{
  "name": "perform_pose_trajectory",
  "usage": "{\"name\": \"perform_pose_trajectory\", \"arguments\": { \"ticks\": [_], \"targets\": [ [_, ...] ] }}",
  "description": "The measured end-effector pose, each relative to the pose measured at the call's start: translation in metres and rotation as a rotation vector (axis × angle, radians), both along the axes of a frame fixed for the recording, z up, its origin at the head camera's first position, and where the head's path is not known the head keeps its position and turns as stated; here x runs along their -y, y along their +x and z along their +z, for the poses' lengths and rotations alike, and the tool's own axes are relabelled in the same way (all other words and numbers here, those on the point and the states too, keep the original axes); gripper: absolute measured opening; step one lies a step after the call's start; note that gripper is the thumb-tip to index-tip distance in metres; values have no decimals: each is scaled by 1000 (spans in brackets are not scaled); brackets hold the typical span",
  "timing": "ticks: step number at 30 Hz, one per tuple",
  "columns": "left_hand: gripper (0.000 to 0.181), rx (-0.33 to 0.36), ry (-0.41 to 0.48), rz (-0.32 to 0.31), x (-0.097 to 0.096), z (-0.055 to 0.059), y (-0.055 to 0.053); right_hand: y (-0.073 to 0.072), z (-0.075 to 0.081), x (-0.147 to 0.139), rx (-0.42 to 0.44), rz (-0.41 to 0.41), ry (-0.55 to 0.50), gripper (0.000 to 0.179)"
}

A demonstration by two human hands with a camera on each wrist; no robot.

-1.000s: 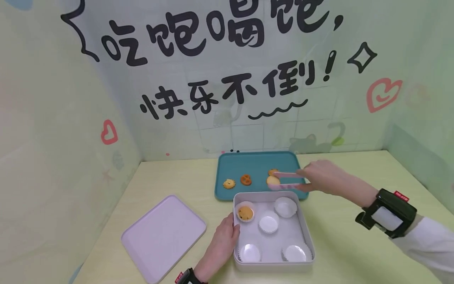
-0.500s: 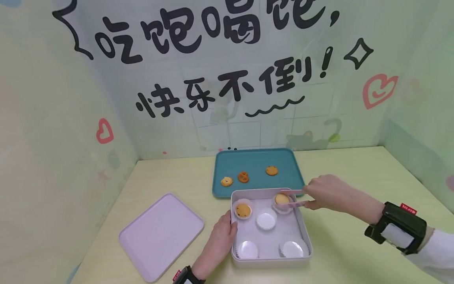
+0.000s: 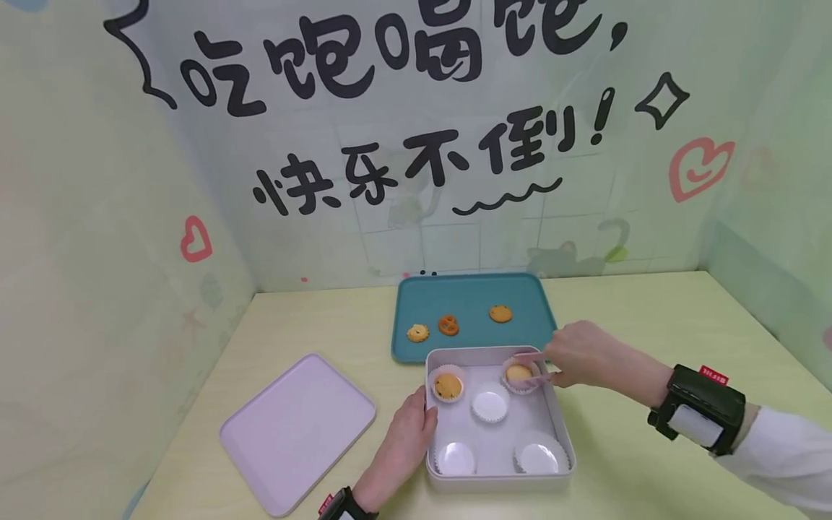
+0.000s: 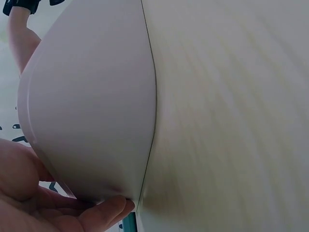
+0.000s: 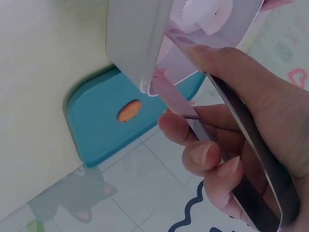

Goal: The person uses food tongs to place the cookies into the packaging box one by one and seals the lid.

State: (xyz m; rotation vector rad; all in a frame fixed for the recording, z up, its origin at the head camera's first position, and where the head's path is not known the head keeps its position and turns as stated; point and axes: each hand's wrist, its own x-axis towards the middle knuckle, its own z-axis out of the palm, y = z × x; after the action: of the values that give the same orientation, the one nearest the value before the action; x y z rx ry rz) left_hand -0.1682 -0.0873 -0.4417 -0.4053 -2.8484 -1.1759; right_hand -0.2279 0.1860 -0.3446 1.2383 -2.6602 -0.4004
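My right hand (image 3: 598,361) grips metal tongs with pink tips (image 5: 175,100), its fingers curled round both arms. The tips straddle a round plain cookie (image 3: 518,373) sitting in the back-right paper cup of a pale lilac box (image 3: 497,451). At the box's left side, my left hand (image 3: 404,433) holds the wall, thumb at the rim and fingers along the outside. A chip-dotted cookie (image 3: 448,386) lies in the back-left cup. Bare white paper cups stand in the centre (image 3: 490,406) and the two front corners of the box.
Behind the box lies a teal tray (image 3: 474,289) with a scalloped cookie (image 3: 418,333), a pretzel (image 3: 448,325) and a dotted cookie (image 3: 500,313). A flat lilac tray (image 3: 299,433) lies at the left. A printed backdrop (image 3: 390,238) rises behind the table.
My right hand has carried the plain cookie with the tongs from the teal tray into the back-right paper cup. The left hand keeps its hold on the box.
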Motion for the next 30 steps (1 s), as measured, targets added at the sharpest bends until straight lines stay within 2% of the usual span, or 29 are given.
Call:
{"name": "perform_pose_trajectory", "arguments": {
  "ticks": [3,9,12,17,24,30],
  "targets": [
    [40,10,-1,-3,0,1,0,0,3,0,12,-8,-20,47],
    [39,0,-24,-2,1,2,2,1,24,-1,175,-56,-106,32],
    [39,10,-30,3,1,2,2,-5,34,4,159,-51,-155,30],
    [41,22,-29,9,2,2,3,-27,37,19,94,-40,-207,32],
    [41,16,-32,5,1,2,3,-65,31,43,193,-63,-153,35],
    [43,32,-48,-2,1,3,3,-91,15,56,246,-46,-129,41]
  ]
}}
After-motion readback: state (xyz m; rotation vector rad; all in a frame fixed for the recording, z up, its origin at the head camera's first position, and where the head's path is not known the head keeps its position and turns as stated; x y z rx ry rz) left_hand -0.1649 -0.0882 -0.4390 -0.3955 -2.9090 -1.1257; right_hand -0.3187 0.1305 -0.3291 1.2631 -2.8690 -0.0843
